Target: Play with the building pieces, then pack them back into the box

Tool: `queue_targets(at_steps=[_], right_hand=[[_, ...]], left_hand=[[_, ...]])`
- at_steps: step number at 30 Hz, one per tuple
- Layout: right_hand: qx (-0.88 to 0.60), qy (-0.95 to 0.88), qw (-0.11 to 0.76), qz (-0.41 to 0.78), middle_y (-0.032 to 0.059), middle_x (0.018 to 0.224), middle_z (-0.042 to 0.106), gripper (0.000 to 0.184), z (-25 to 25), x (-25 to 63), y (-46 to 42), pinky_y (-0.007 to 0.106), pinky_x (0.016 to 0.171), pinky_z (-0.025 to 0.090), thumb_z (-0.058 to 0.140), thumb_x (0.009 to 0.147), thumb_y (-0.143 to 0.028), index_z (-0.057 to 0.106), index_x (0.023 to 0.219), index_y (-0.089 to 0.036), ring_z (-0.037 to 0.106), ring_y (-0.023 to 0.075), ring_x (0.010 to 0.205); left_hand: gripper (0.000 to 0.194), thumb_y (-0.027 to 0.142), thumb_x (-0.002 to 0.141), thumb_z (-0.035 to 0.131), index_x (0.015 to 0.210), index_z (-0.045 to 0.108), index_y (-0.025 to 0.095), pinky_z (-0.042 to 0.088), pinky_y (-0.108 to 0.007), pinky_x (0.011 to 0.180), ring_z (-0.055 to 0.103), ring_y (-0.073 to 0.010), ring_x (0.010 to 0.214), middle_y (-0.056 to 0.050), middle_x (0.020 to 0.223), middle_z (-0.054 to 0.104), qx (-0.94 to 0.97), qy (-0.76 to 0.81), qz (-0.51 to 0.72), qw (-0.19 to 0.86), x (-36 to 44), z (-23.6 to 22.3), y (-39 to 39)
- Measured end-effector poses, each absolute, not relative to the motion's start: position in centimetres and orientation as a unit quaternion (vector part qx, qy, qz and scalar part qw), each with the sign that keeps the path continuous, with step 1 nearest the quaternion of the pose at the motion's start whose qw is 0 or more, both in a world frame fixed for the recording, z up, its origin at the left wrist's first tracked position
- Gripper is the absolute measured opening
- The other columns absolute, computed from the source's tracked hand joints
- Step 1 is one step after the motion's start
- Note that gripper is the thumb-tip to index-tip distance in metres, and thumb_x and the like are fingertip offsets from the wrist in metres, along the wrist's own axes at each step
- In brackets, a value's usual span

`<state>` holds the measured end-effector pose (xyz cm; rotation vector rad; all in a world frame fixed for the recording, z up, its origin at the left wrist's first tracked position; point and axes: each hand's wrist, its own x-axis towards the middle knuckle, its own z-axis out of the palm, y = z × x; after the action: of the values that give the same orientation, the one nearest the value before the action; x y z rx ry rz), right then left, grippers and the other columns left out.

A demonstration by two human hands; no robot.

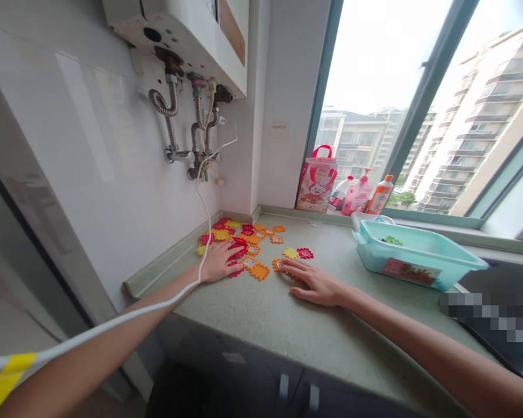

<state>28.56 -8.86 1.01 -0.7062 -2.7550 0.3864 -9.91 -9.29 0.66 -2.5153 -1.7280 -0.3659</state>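
Left hand [219, 262], frame centre: fingers splayed over red toothed pieces [240, 243], nothing visibly gripped. Right hand [317, 284]: fingers extended, partly covering orange toothed piece [276, 265]; any hold hidden. Spreading-out looks partial: some pieces lie singly, many overlap left of centre; green piece [393, 240] sits in turquoise bin [370, 255], right. Worktop [253, 310] open between right hand and bin; front edge below hands; white cable [208, 226] crosses left wrist in view.

No text is legible: print on the red-handled bag [317, 186], pink pump bottle [358, 197], turquoise tub [418, 251] and orange tiles [260, 271] is too small or blurred.
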Motion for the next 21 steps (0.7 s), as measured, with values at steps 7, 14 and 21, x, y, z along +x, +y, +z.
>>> queue_targets(at_steps=[7, 14, 21], right_hand=[[-0.305, -0.921, 0.243, 0.0, 0.0072, 0.16, 0.054, 0.049, 2.8, 32.8, -10.0, 0.065, 0.128, 0.026, 0.052, 0.107, -0.046, 0.056, 0.154, -0.035, 0.046, 0.033, 0.15], [-0.461, -0.868, 0.179, 0.047, 0.0119, 0.122, 0.076, 0.055, 5.1, 38.2, -9.7, 0.05, 0.098, 0.057, 0.065, 0.094, -0.064, 0.073, 0.131, -0.026, 0.073, 0.0322, 0.105], [-0.475, -0.864, 0.098, 0.137, 0.0077, 0.106, 0.075, 0.054, 4.1, 40.1, -8.8, 0.038, 0.082, 0.06, 0.089, 0.07, -0.055, 0.081, 0.116, -0.027, 0.073, 0.0268, 0.088]], left_hand=[[0.079, 0.082, 0.095, 0.046, 0.157, 0.054, 0.033, 0.031, -0.057, 0.124, 0.047, -0.0364, 0.149, -0.011, 0.162, 0.051, -0.839, -0.525, -0.143, 0.021, -5.2, 0.6, -4.5], [0.076, 0.077, 0.097, 0.046, 0.15, 0.061, 0.026, 0.028, -0.059, 0.127, 0.044, -0.0361, 0.151, -0.014, 0.163, 0.05, -0.854, -0.498, -0.149, 0.011, -2.4, 1.3, -1.1], [0.049, 0.057, 0.105, 0.048, 0.142, 0.067, 0.033, 0.015, -0.061, 0.131, 0.044, -0.0298, 0.151, -0.007, 0.157, 0.058, -0.897, -0.39, -0.195, 0.072, -1.6, 2.5, -1.9]])
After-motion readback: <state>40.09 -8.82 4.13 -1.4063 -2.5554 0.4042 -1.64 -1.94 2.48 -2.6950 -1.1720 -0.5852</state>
